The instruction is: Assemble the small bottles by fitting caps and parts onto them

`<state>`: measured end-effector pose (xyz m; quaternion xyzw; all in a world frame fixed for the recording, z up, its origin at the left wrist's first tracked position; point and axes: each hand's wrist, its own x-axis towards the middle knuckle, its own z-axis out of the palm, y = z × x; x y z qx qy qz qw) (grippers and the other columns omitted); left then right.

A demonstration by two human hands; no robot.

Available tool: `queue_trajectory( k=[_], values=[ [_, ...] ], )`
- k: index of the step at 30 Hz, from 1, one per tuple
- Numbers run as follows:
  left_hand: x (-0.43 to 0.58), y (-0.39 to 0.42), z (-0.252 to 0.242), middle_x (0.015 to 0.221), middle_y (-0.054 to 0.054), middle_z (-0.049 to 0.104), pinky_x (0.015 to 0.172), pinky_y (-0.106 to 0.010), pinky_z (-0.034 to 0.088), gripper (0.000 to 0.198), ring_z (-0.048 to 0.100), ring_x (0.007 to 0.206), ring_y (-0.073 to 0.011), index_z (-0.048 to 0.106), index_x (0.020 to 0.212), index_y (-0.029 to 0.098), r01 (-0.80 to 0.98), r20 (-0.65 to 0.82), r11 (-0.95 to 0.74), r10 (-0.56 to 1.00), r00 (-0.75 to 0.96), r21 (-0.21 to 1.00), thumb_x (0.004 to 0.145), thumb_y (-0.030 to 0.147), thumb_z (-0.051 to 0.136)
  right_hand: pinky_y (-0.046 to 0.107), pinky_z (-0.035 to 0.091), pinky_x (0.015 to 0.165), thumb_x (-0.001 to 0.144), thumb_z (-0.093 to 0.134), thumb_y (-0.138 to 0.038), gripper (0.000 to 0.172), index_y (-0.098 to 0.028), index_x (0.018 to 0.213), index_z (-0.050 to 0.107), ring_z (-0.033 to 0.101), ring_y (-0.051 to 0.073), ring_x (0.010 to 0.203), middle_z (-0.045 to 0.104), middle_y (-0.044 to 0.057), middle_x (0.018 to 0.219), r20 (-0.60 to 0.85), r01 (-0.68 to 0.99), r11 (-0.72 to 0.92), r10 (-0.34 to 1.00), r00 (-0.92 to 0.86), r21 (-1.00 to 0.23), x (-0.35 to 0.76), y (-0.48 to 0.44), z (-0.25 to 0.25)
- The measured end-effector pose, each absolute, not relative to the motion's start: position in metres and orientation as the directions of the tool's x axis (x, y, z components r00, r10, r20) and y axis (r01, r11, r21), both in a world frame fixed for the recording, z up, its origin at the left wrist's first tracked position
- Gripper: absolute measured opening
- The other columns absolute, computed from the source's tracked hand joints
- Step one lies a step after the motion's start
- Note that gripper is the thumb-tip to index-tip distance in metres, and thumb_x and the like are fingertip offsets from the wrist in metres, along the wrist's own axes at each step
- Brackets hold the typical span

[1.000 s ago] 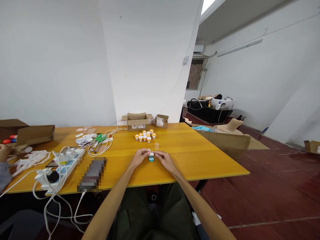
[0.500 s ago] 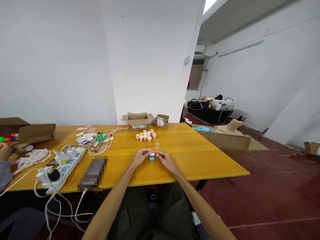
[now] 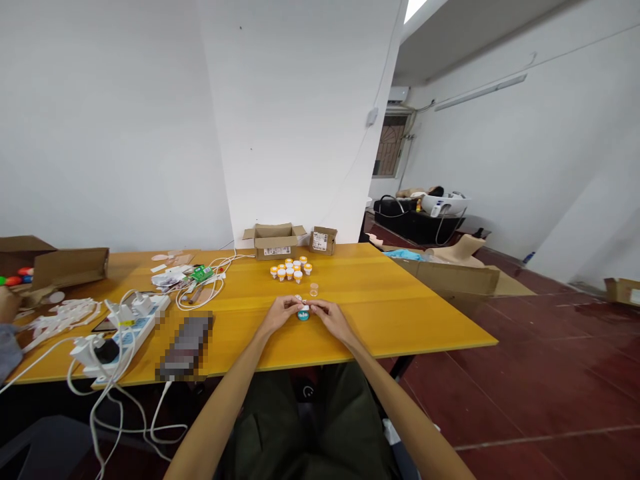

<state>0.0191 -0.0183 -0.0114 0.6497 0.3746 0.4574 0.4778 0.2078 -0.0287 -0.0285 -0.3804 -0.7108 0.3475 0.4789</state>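
Note:
My left hand (image 3: 281, 313) and my right hand (image 3: 331, 316) meet over the middle of the table near its front edge, fingers closed in a pinch. Between the fingertips is a small white piece, mostly hidden by them. Just below it is a small round teal-and-white container (image 3: 303, 316); whether the two are joined I cannot tell. A clear little cup (image 3: 314, 290) stands just beyond my fingers. Further back, several small white pieces with orange rims (image 3: 289, 270) are bunched together.
An open cardboard box (image 3: 274, 248) and a smaller carton (image 3: 323, 241) stand against the wall. Leftward lie a phone (image 3: 186, 348), a power strip (image 3: 143, 327) with tangled cables, and white strips (image 3: 70, 317). Another person's arm (image 3: 7, 305) reaches in at far left.
Both hands keep almost the same pose over the teal container. At far left, the other person's hand has moved slightly. The view has shifted a little.

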Motion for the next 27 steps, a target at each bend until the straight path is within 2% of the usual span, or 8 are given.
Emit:
queue_trajectory(
  k=[22,27],
  values=[
    [0.0184,-0.0212,-0.0125,0.082,-0.006,0.076,0.081,-0.033,0.052,0.032,0.069,0.079,-0.0204,0.071,0.069,0.016,-0.019,0.192,-0.197,0.925,0.329,0.98,0.055,0.039,0.089,0.042,0.053,0.092,0.084,0.06,-0.044,0.029,-0.024,0.094,0.078,0.07,0.027,0.099,0.077,0.008,0.105,0.384,0.272,0.452,0.883,-0.27,-0.85,0.2078,-0.0345,-0.0214],
    [0.0186,-0.0218,-0.0118,0.082,-0.006,0.076,0.082,-0.034,0.052,0.032,0.069,0.079,-0.0205,0.071,0.069,0.016,-0.021,0.197,-0.201,0.925,0.325,0.979,0.055,0.038,0.089,0.041,0.054,0.088,0.085,0.058,-0.042,0.028,-0.023,0.091,0.077,0.071,0.026,0.094,0.078,0.008,0.099,0.401,0.257,0.459,0.882,-0.248,-0.85,0.2054,-0.0337,-0.0243]
  ],
)
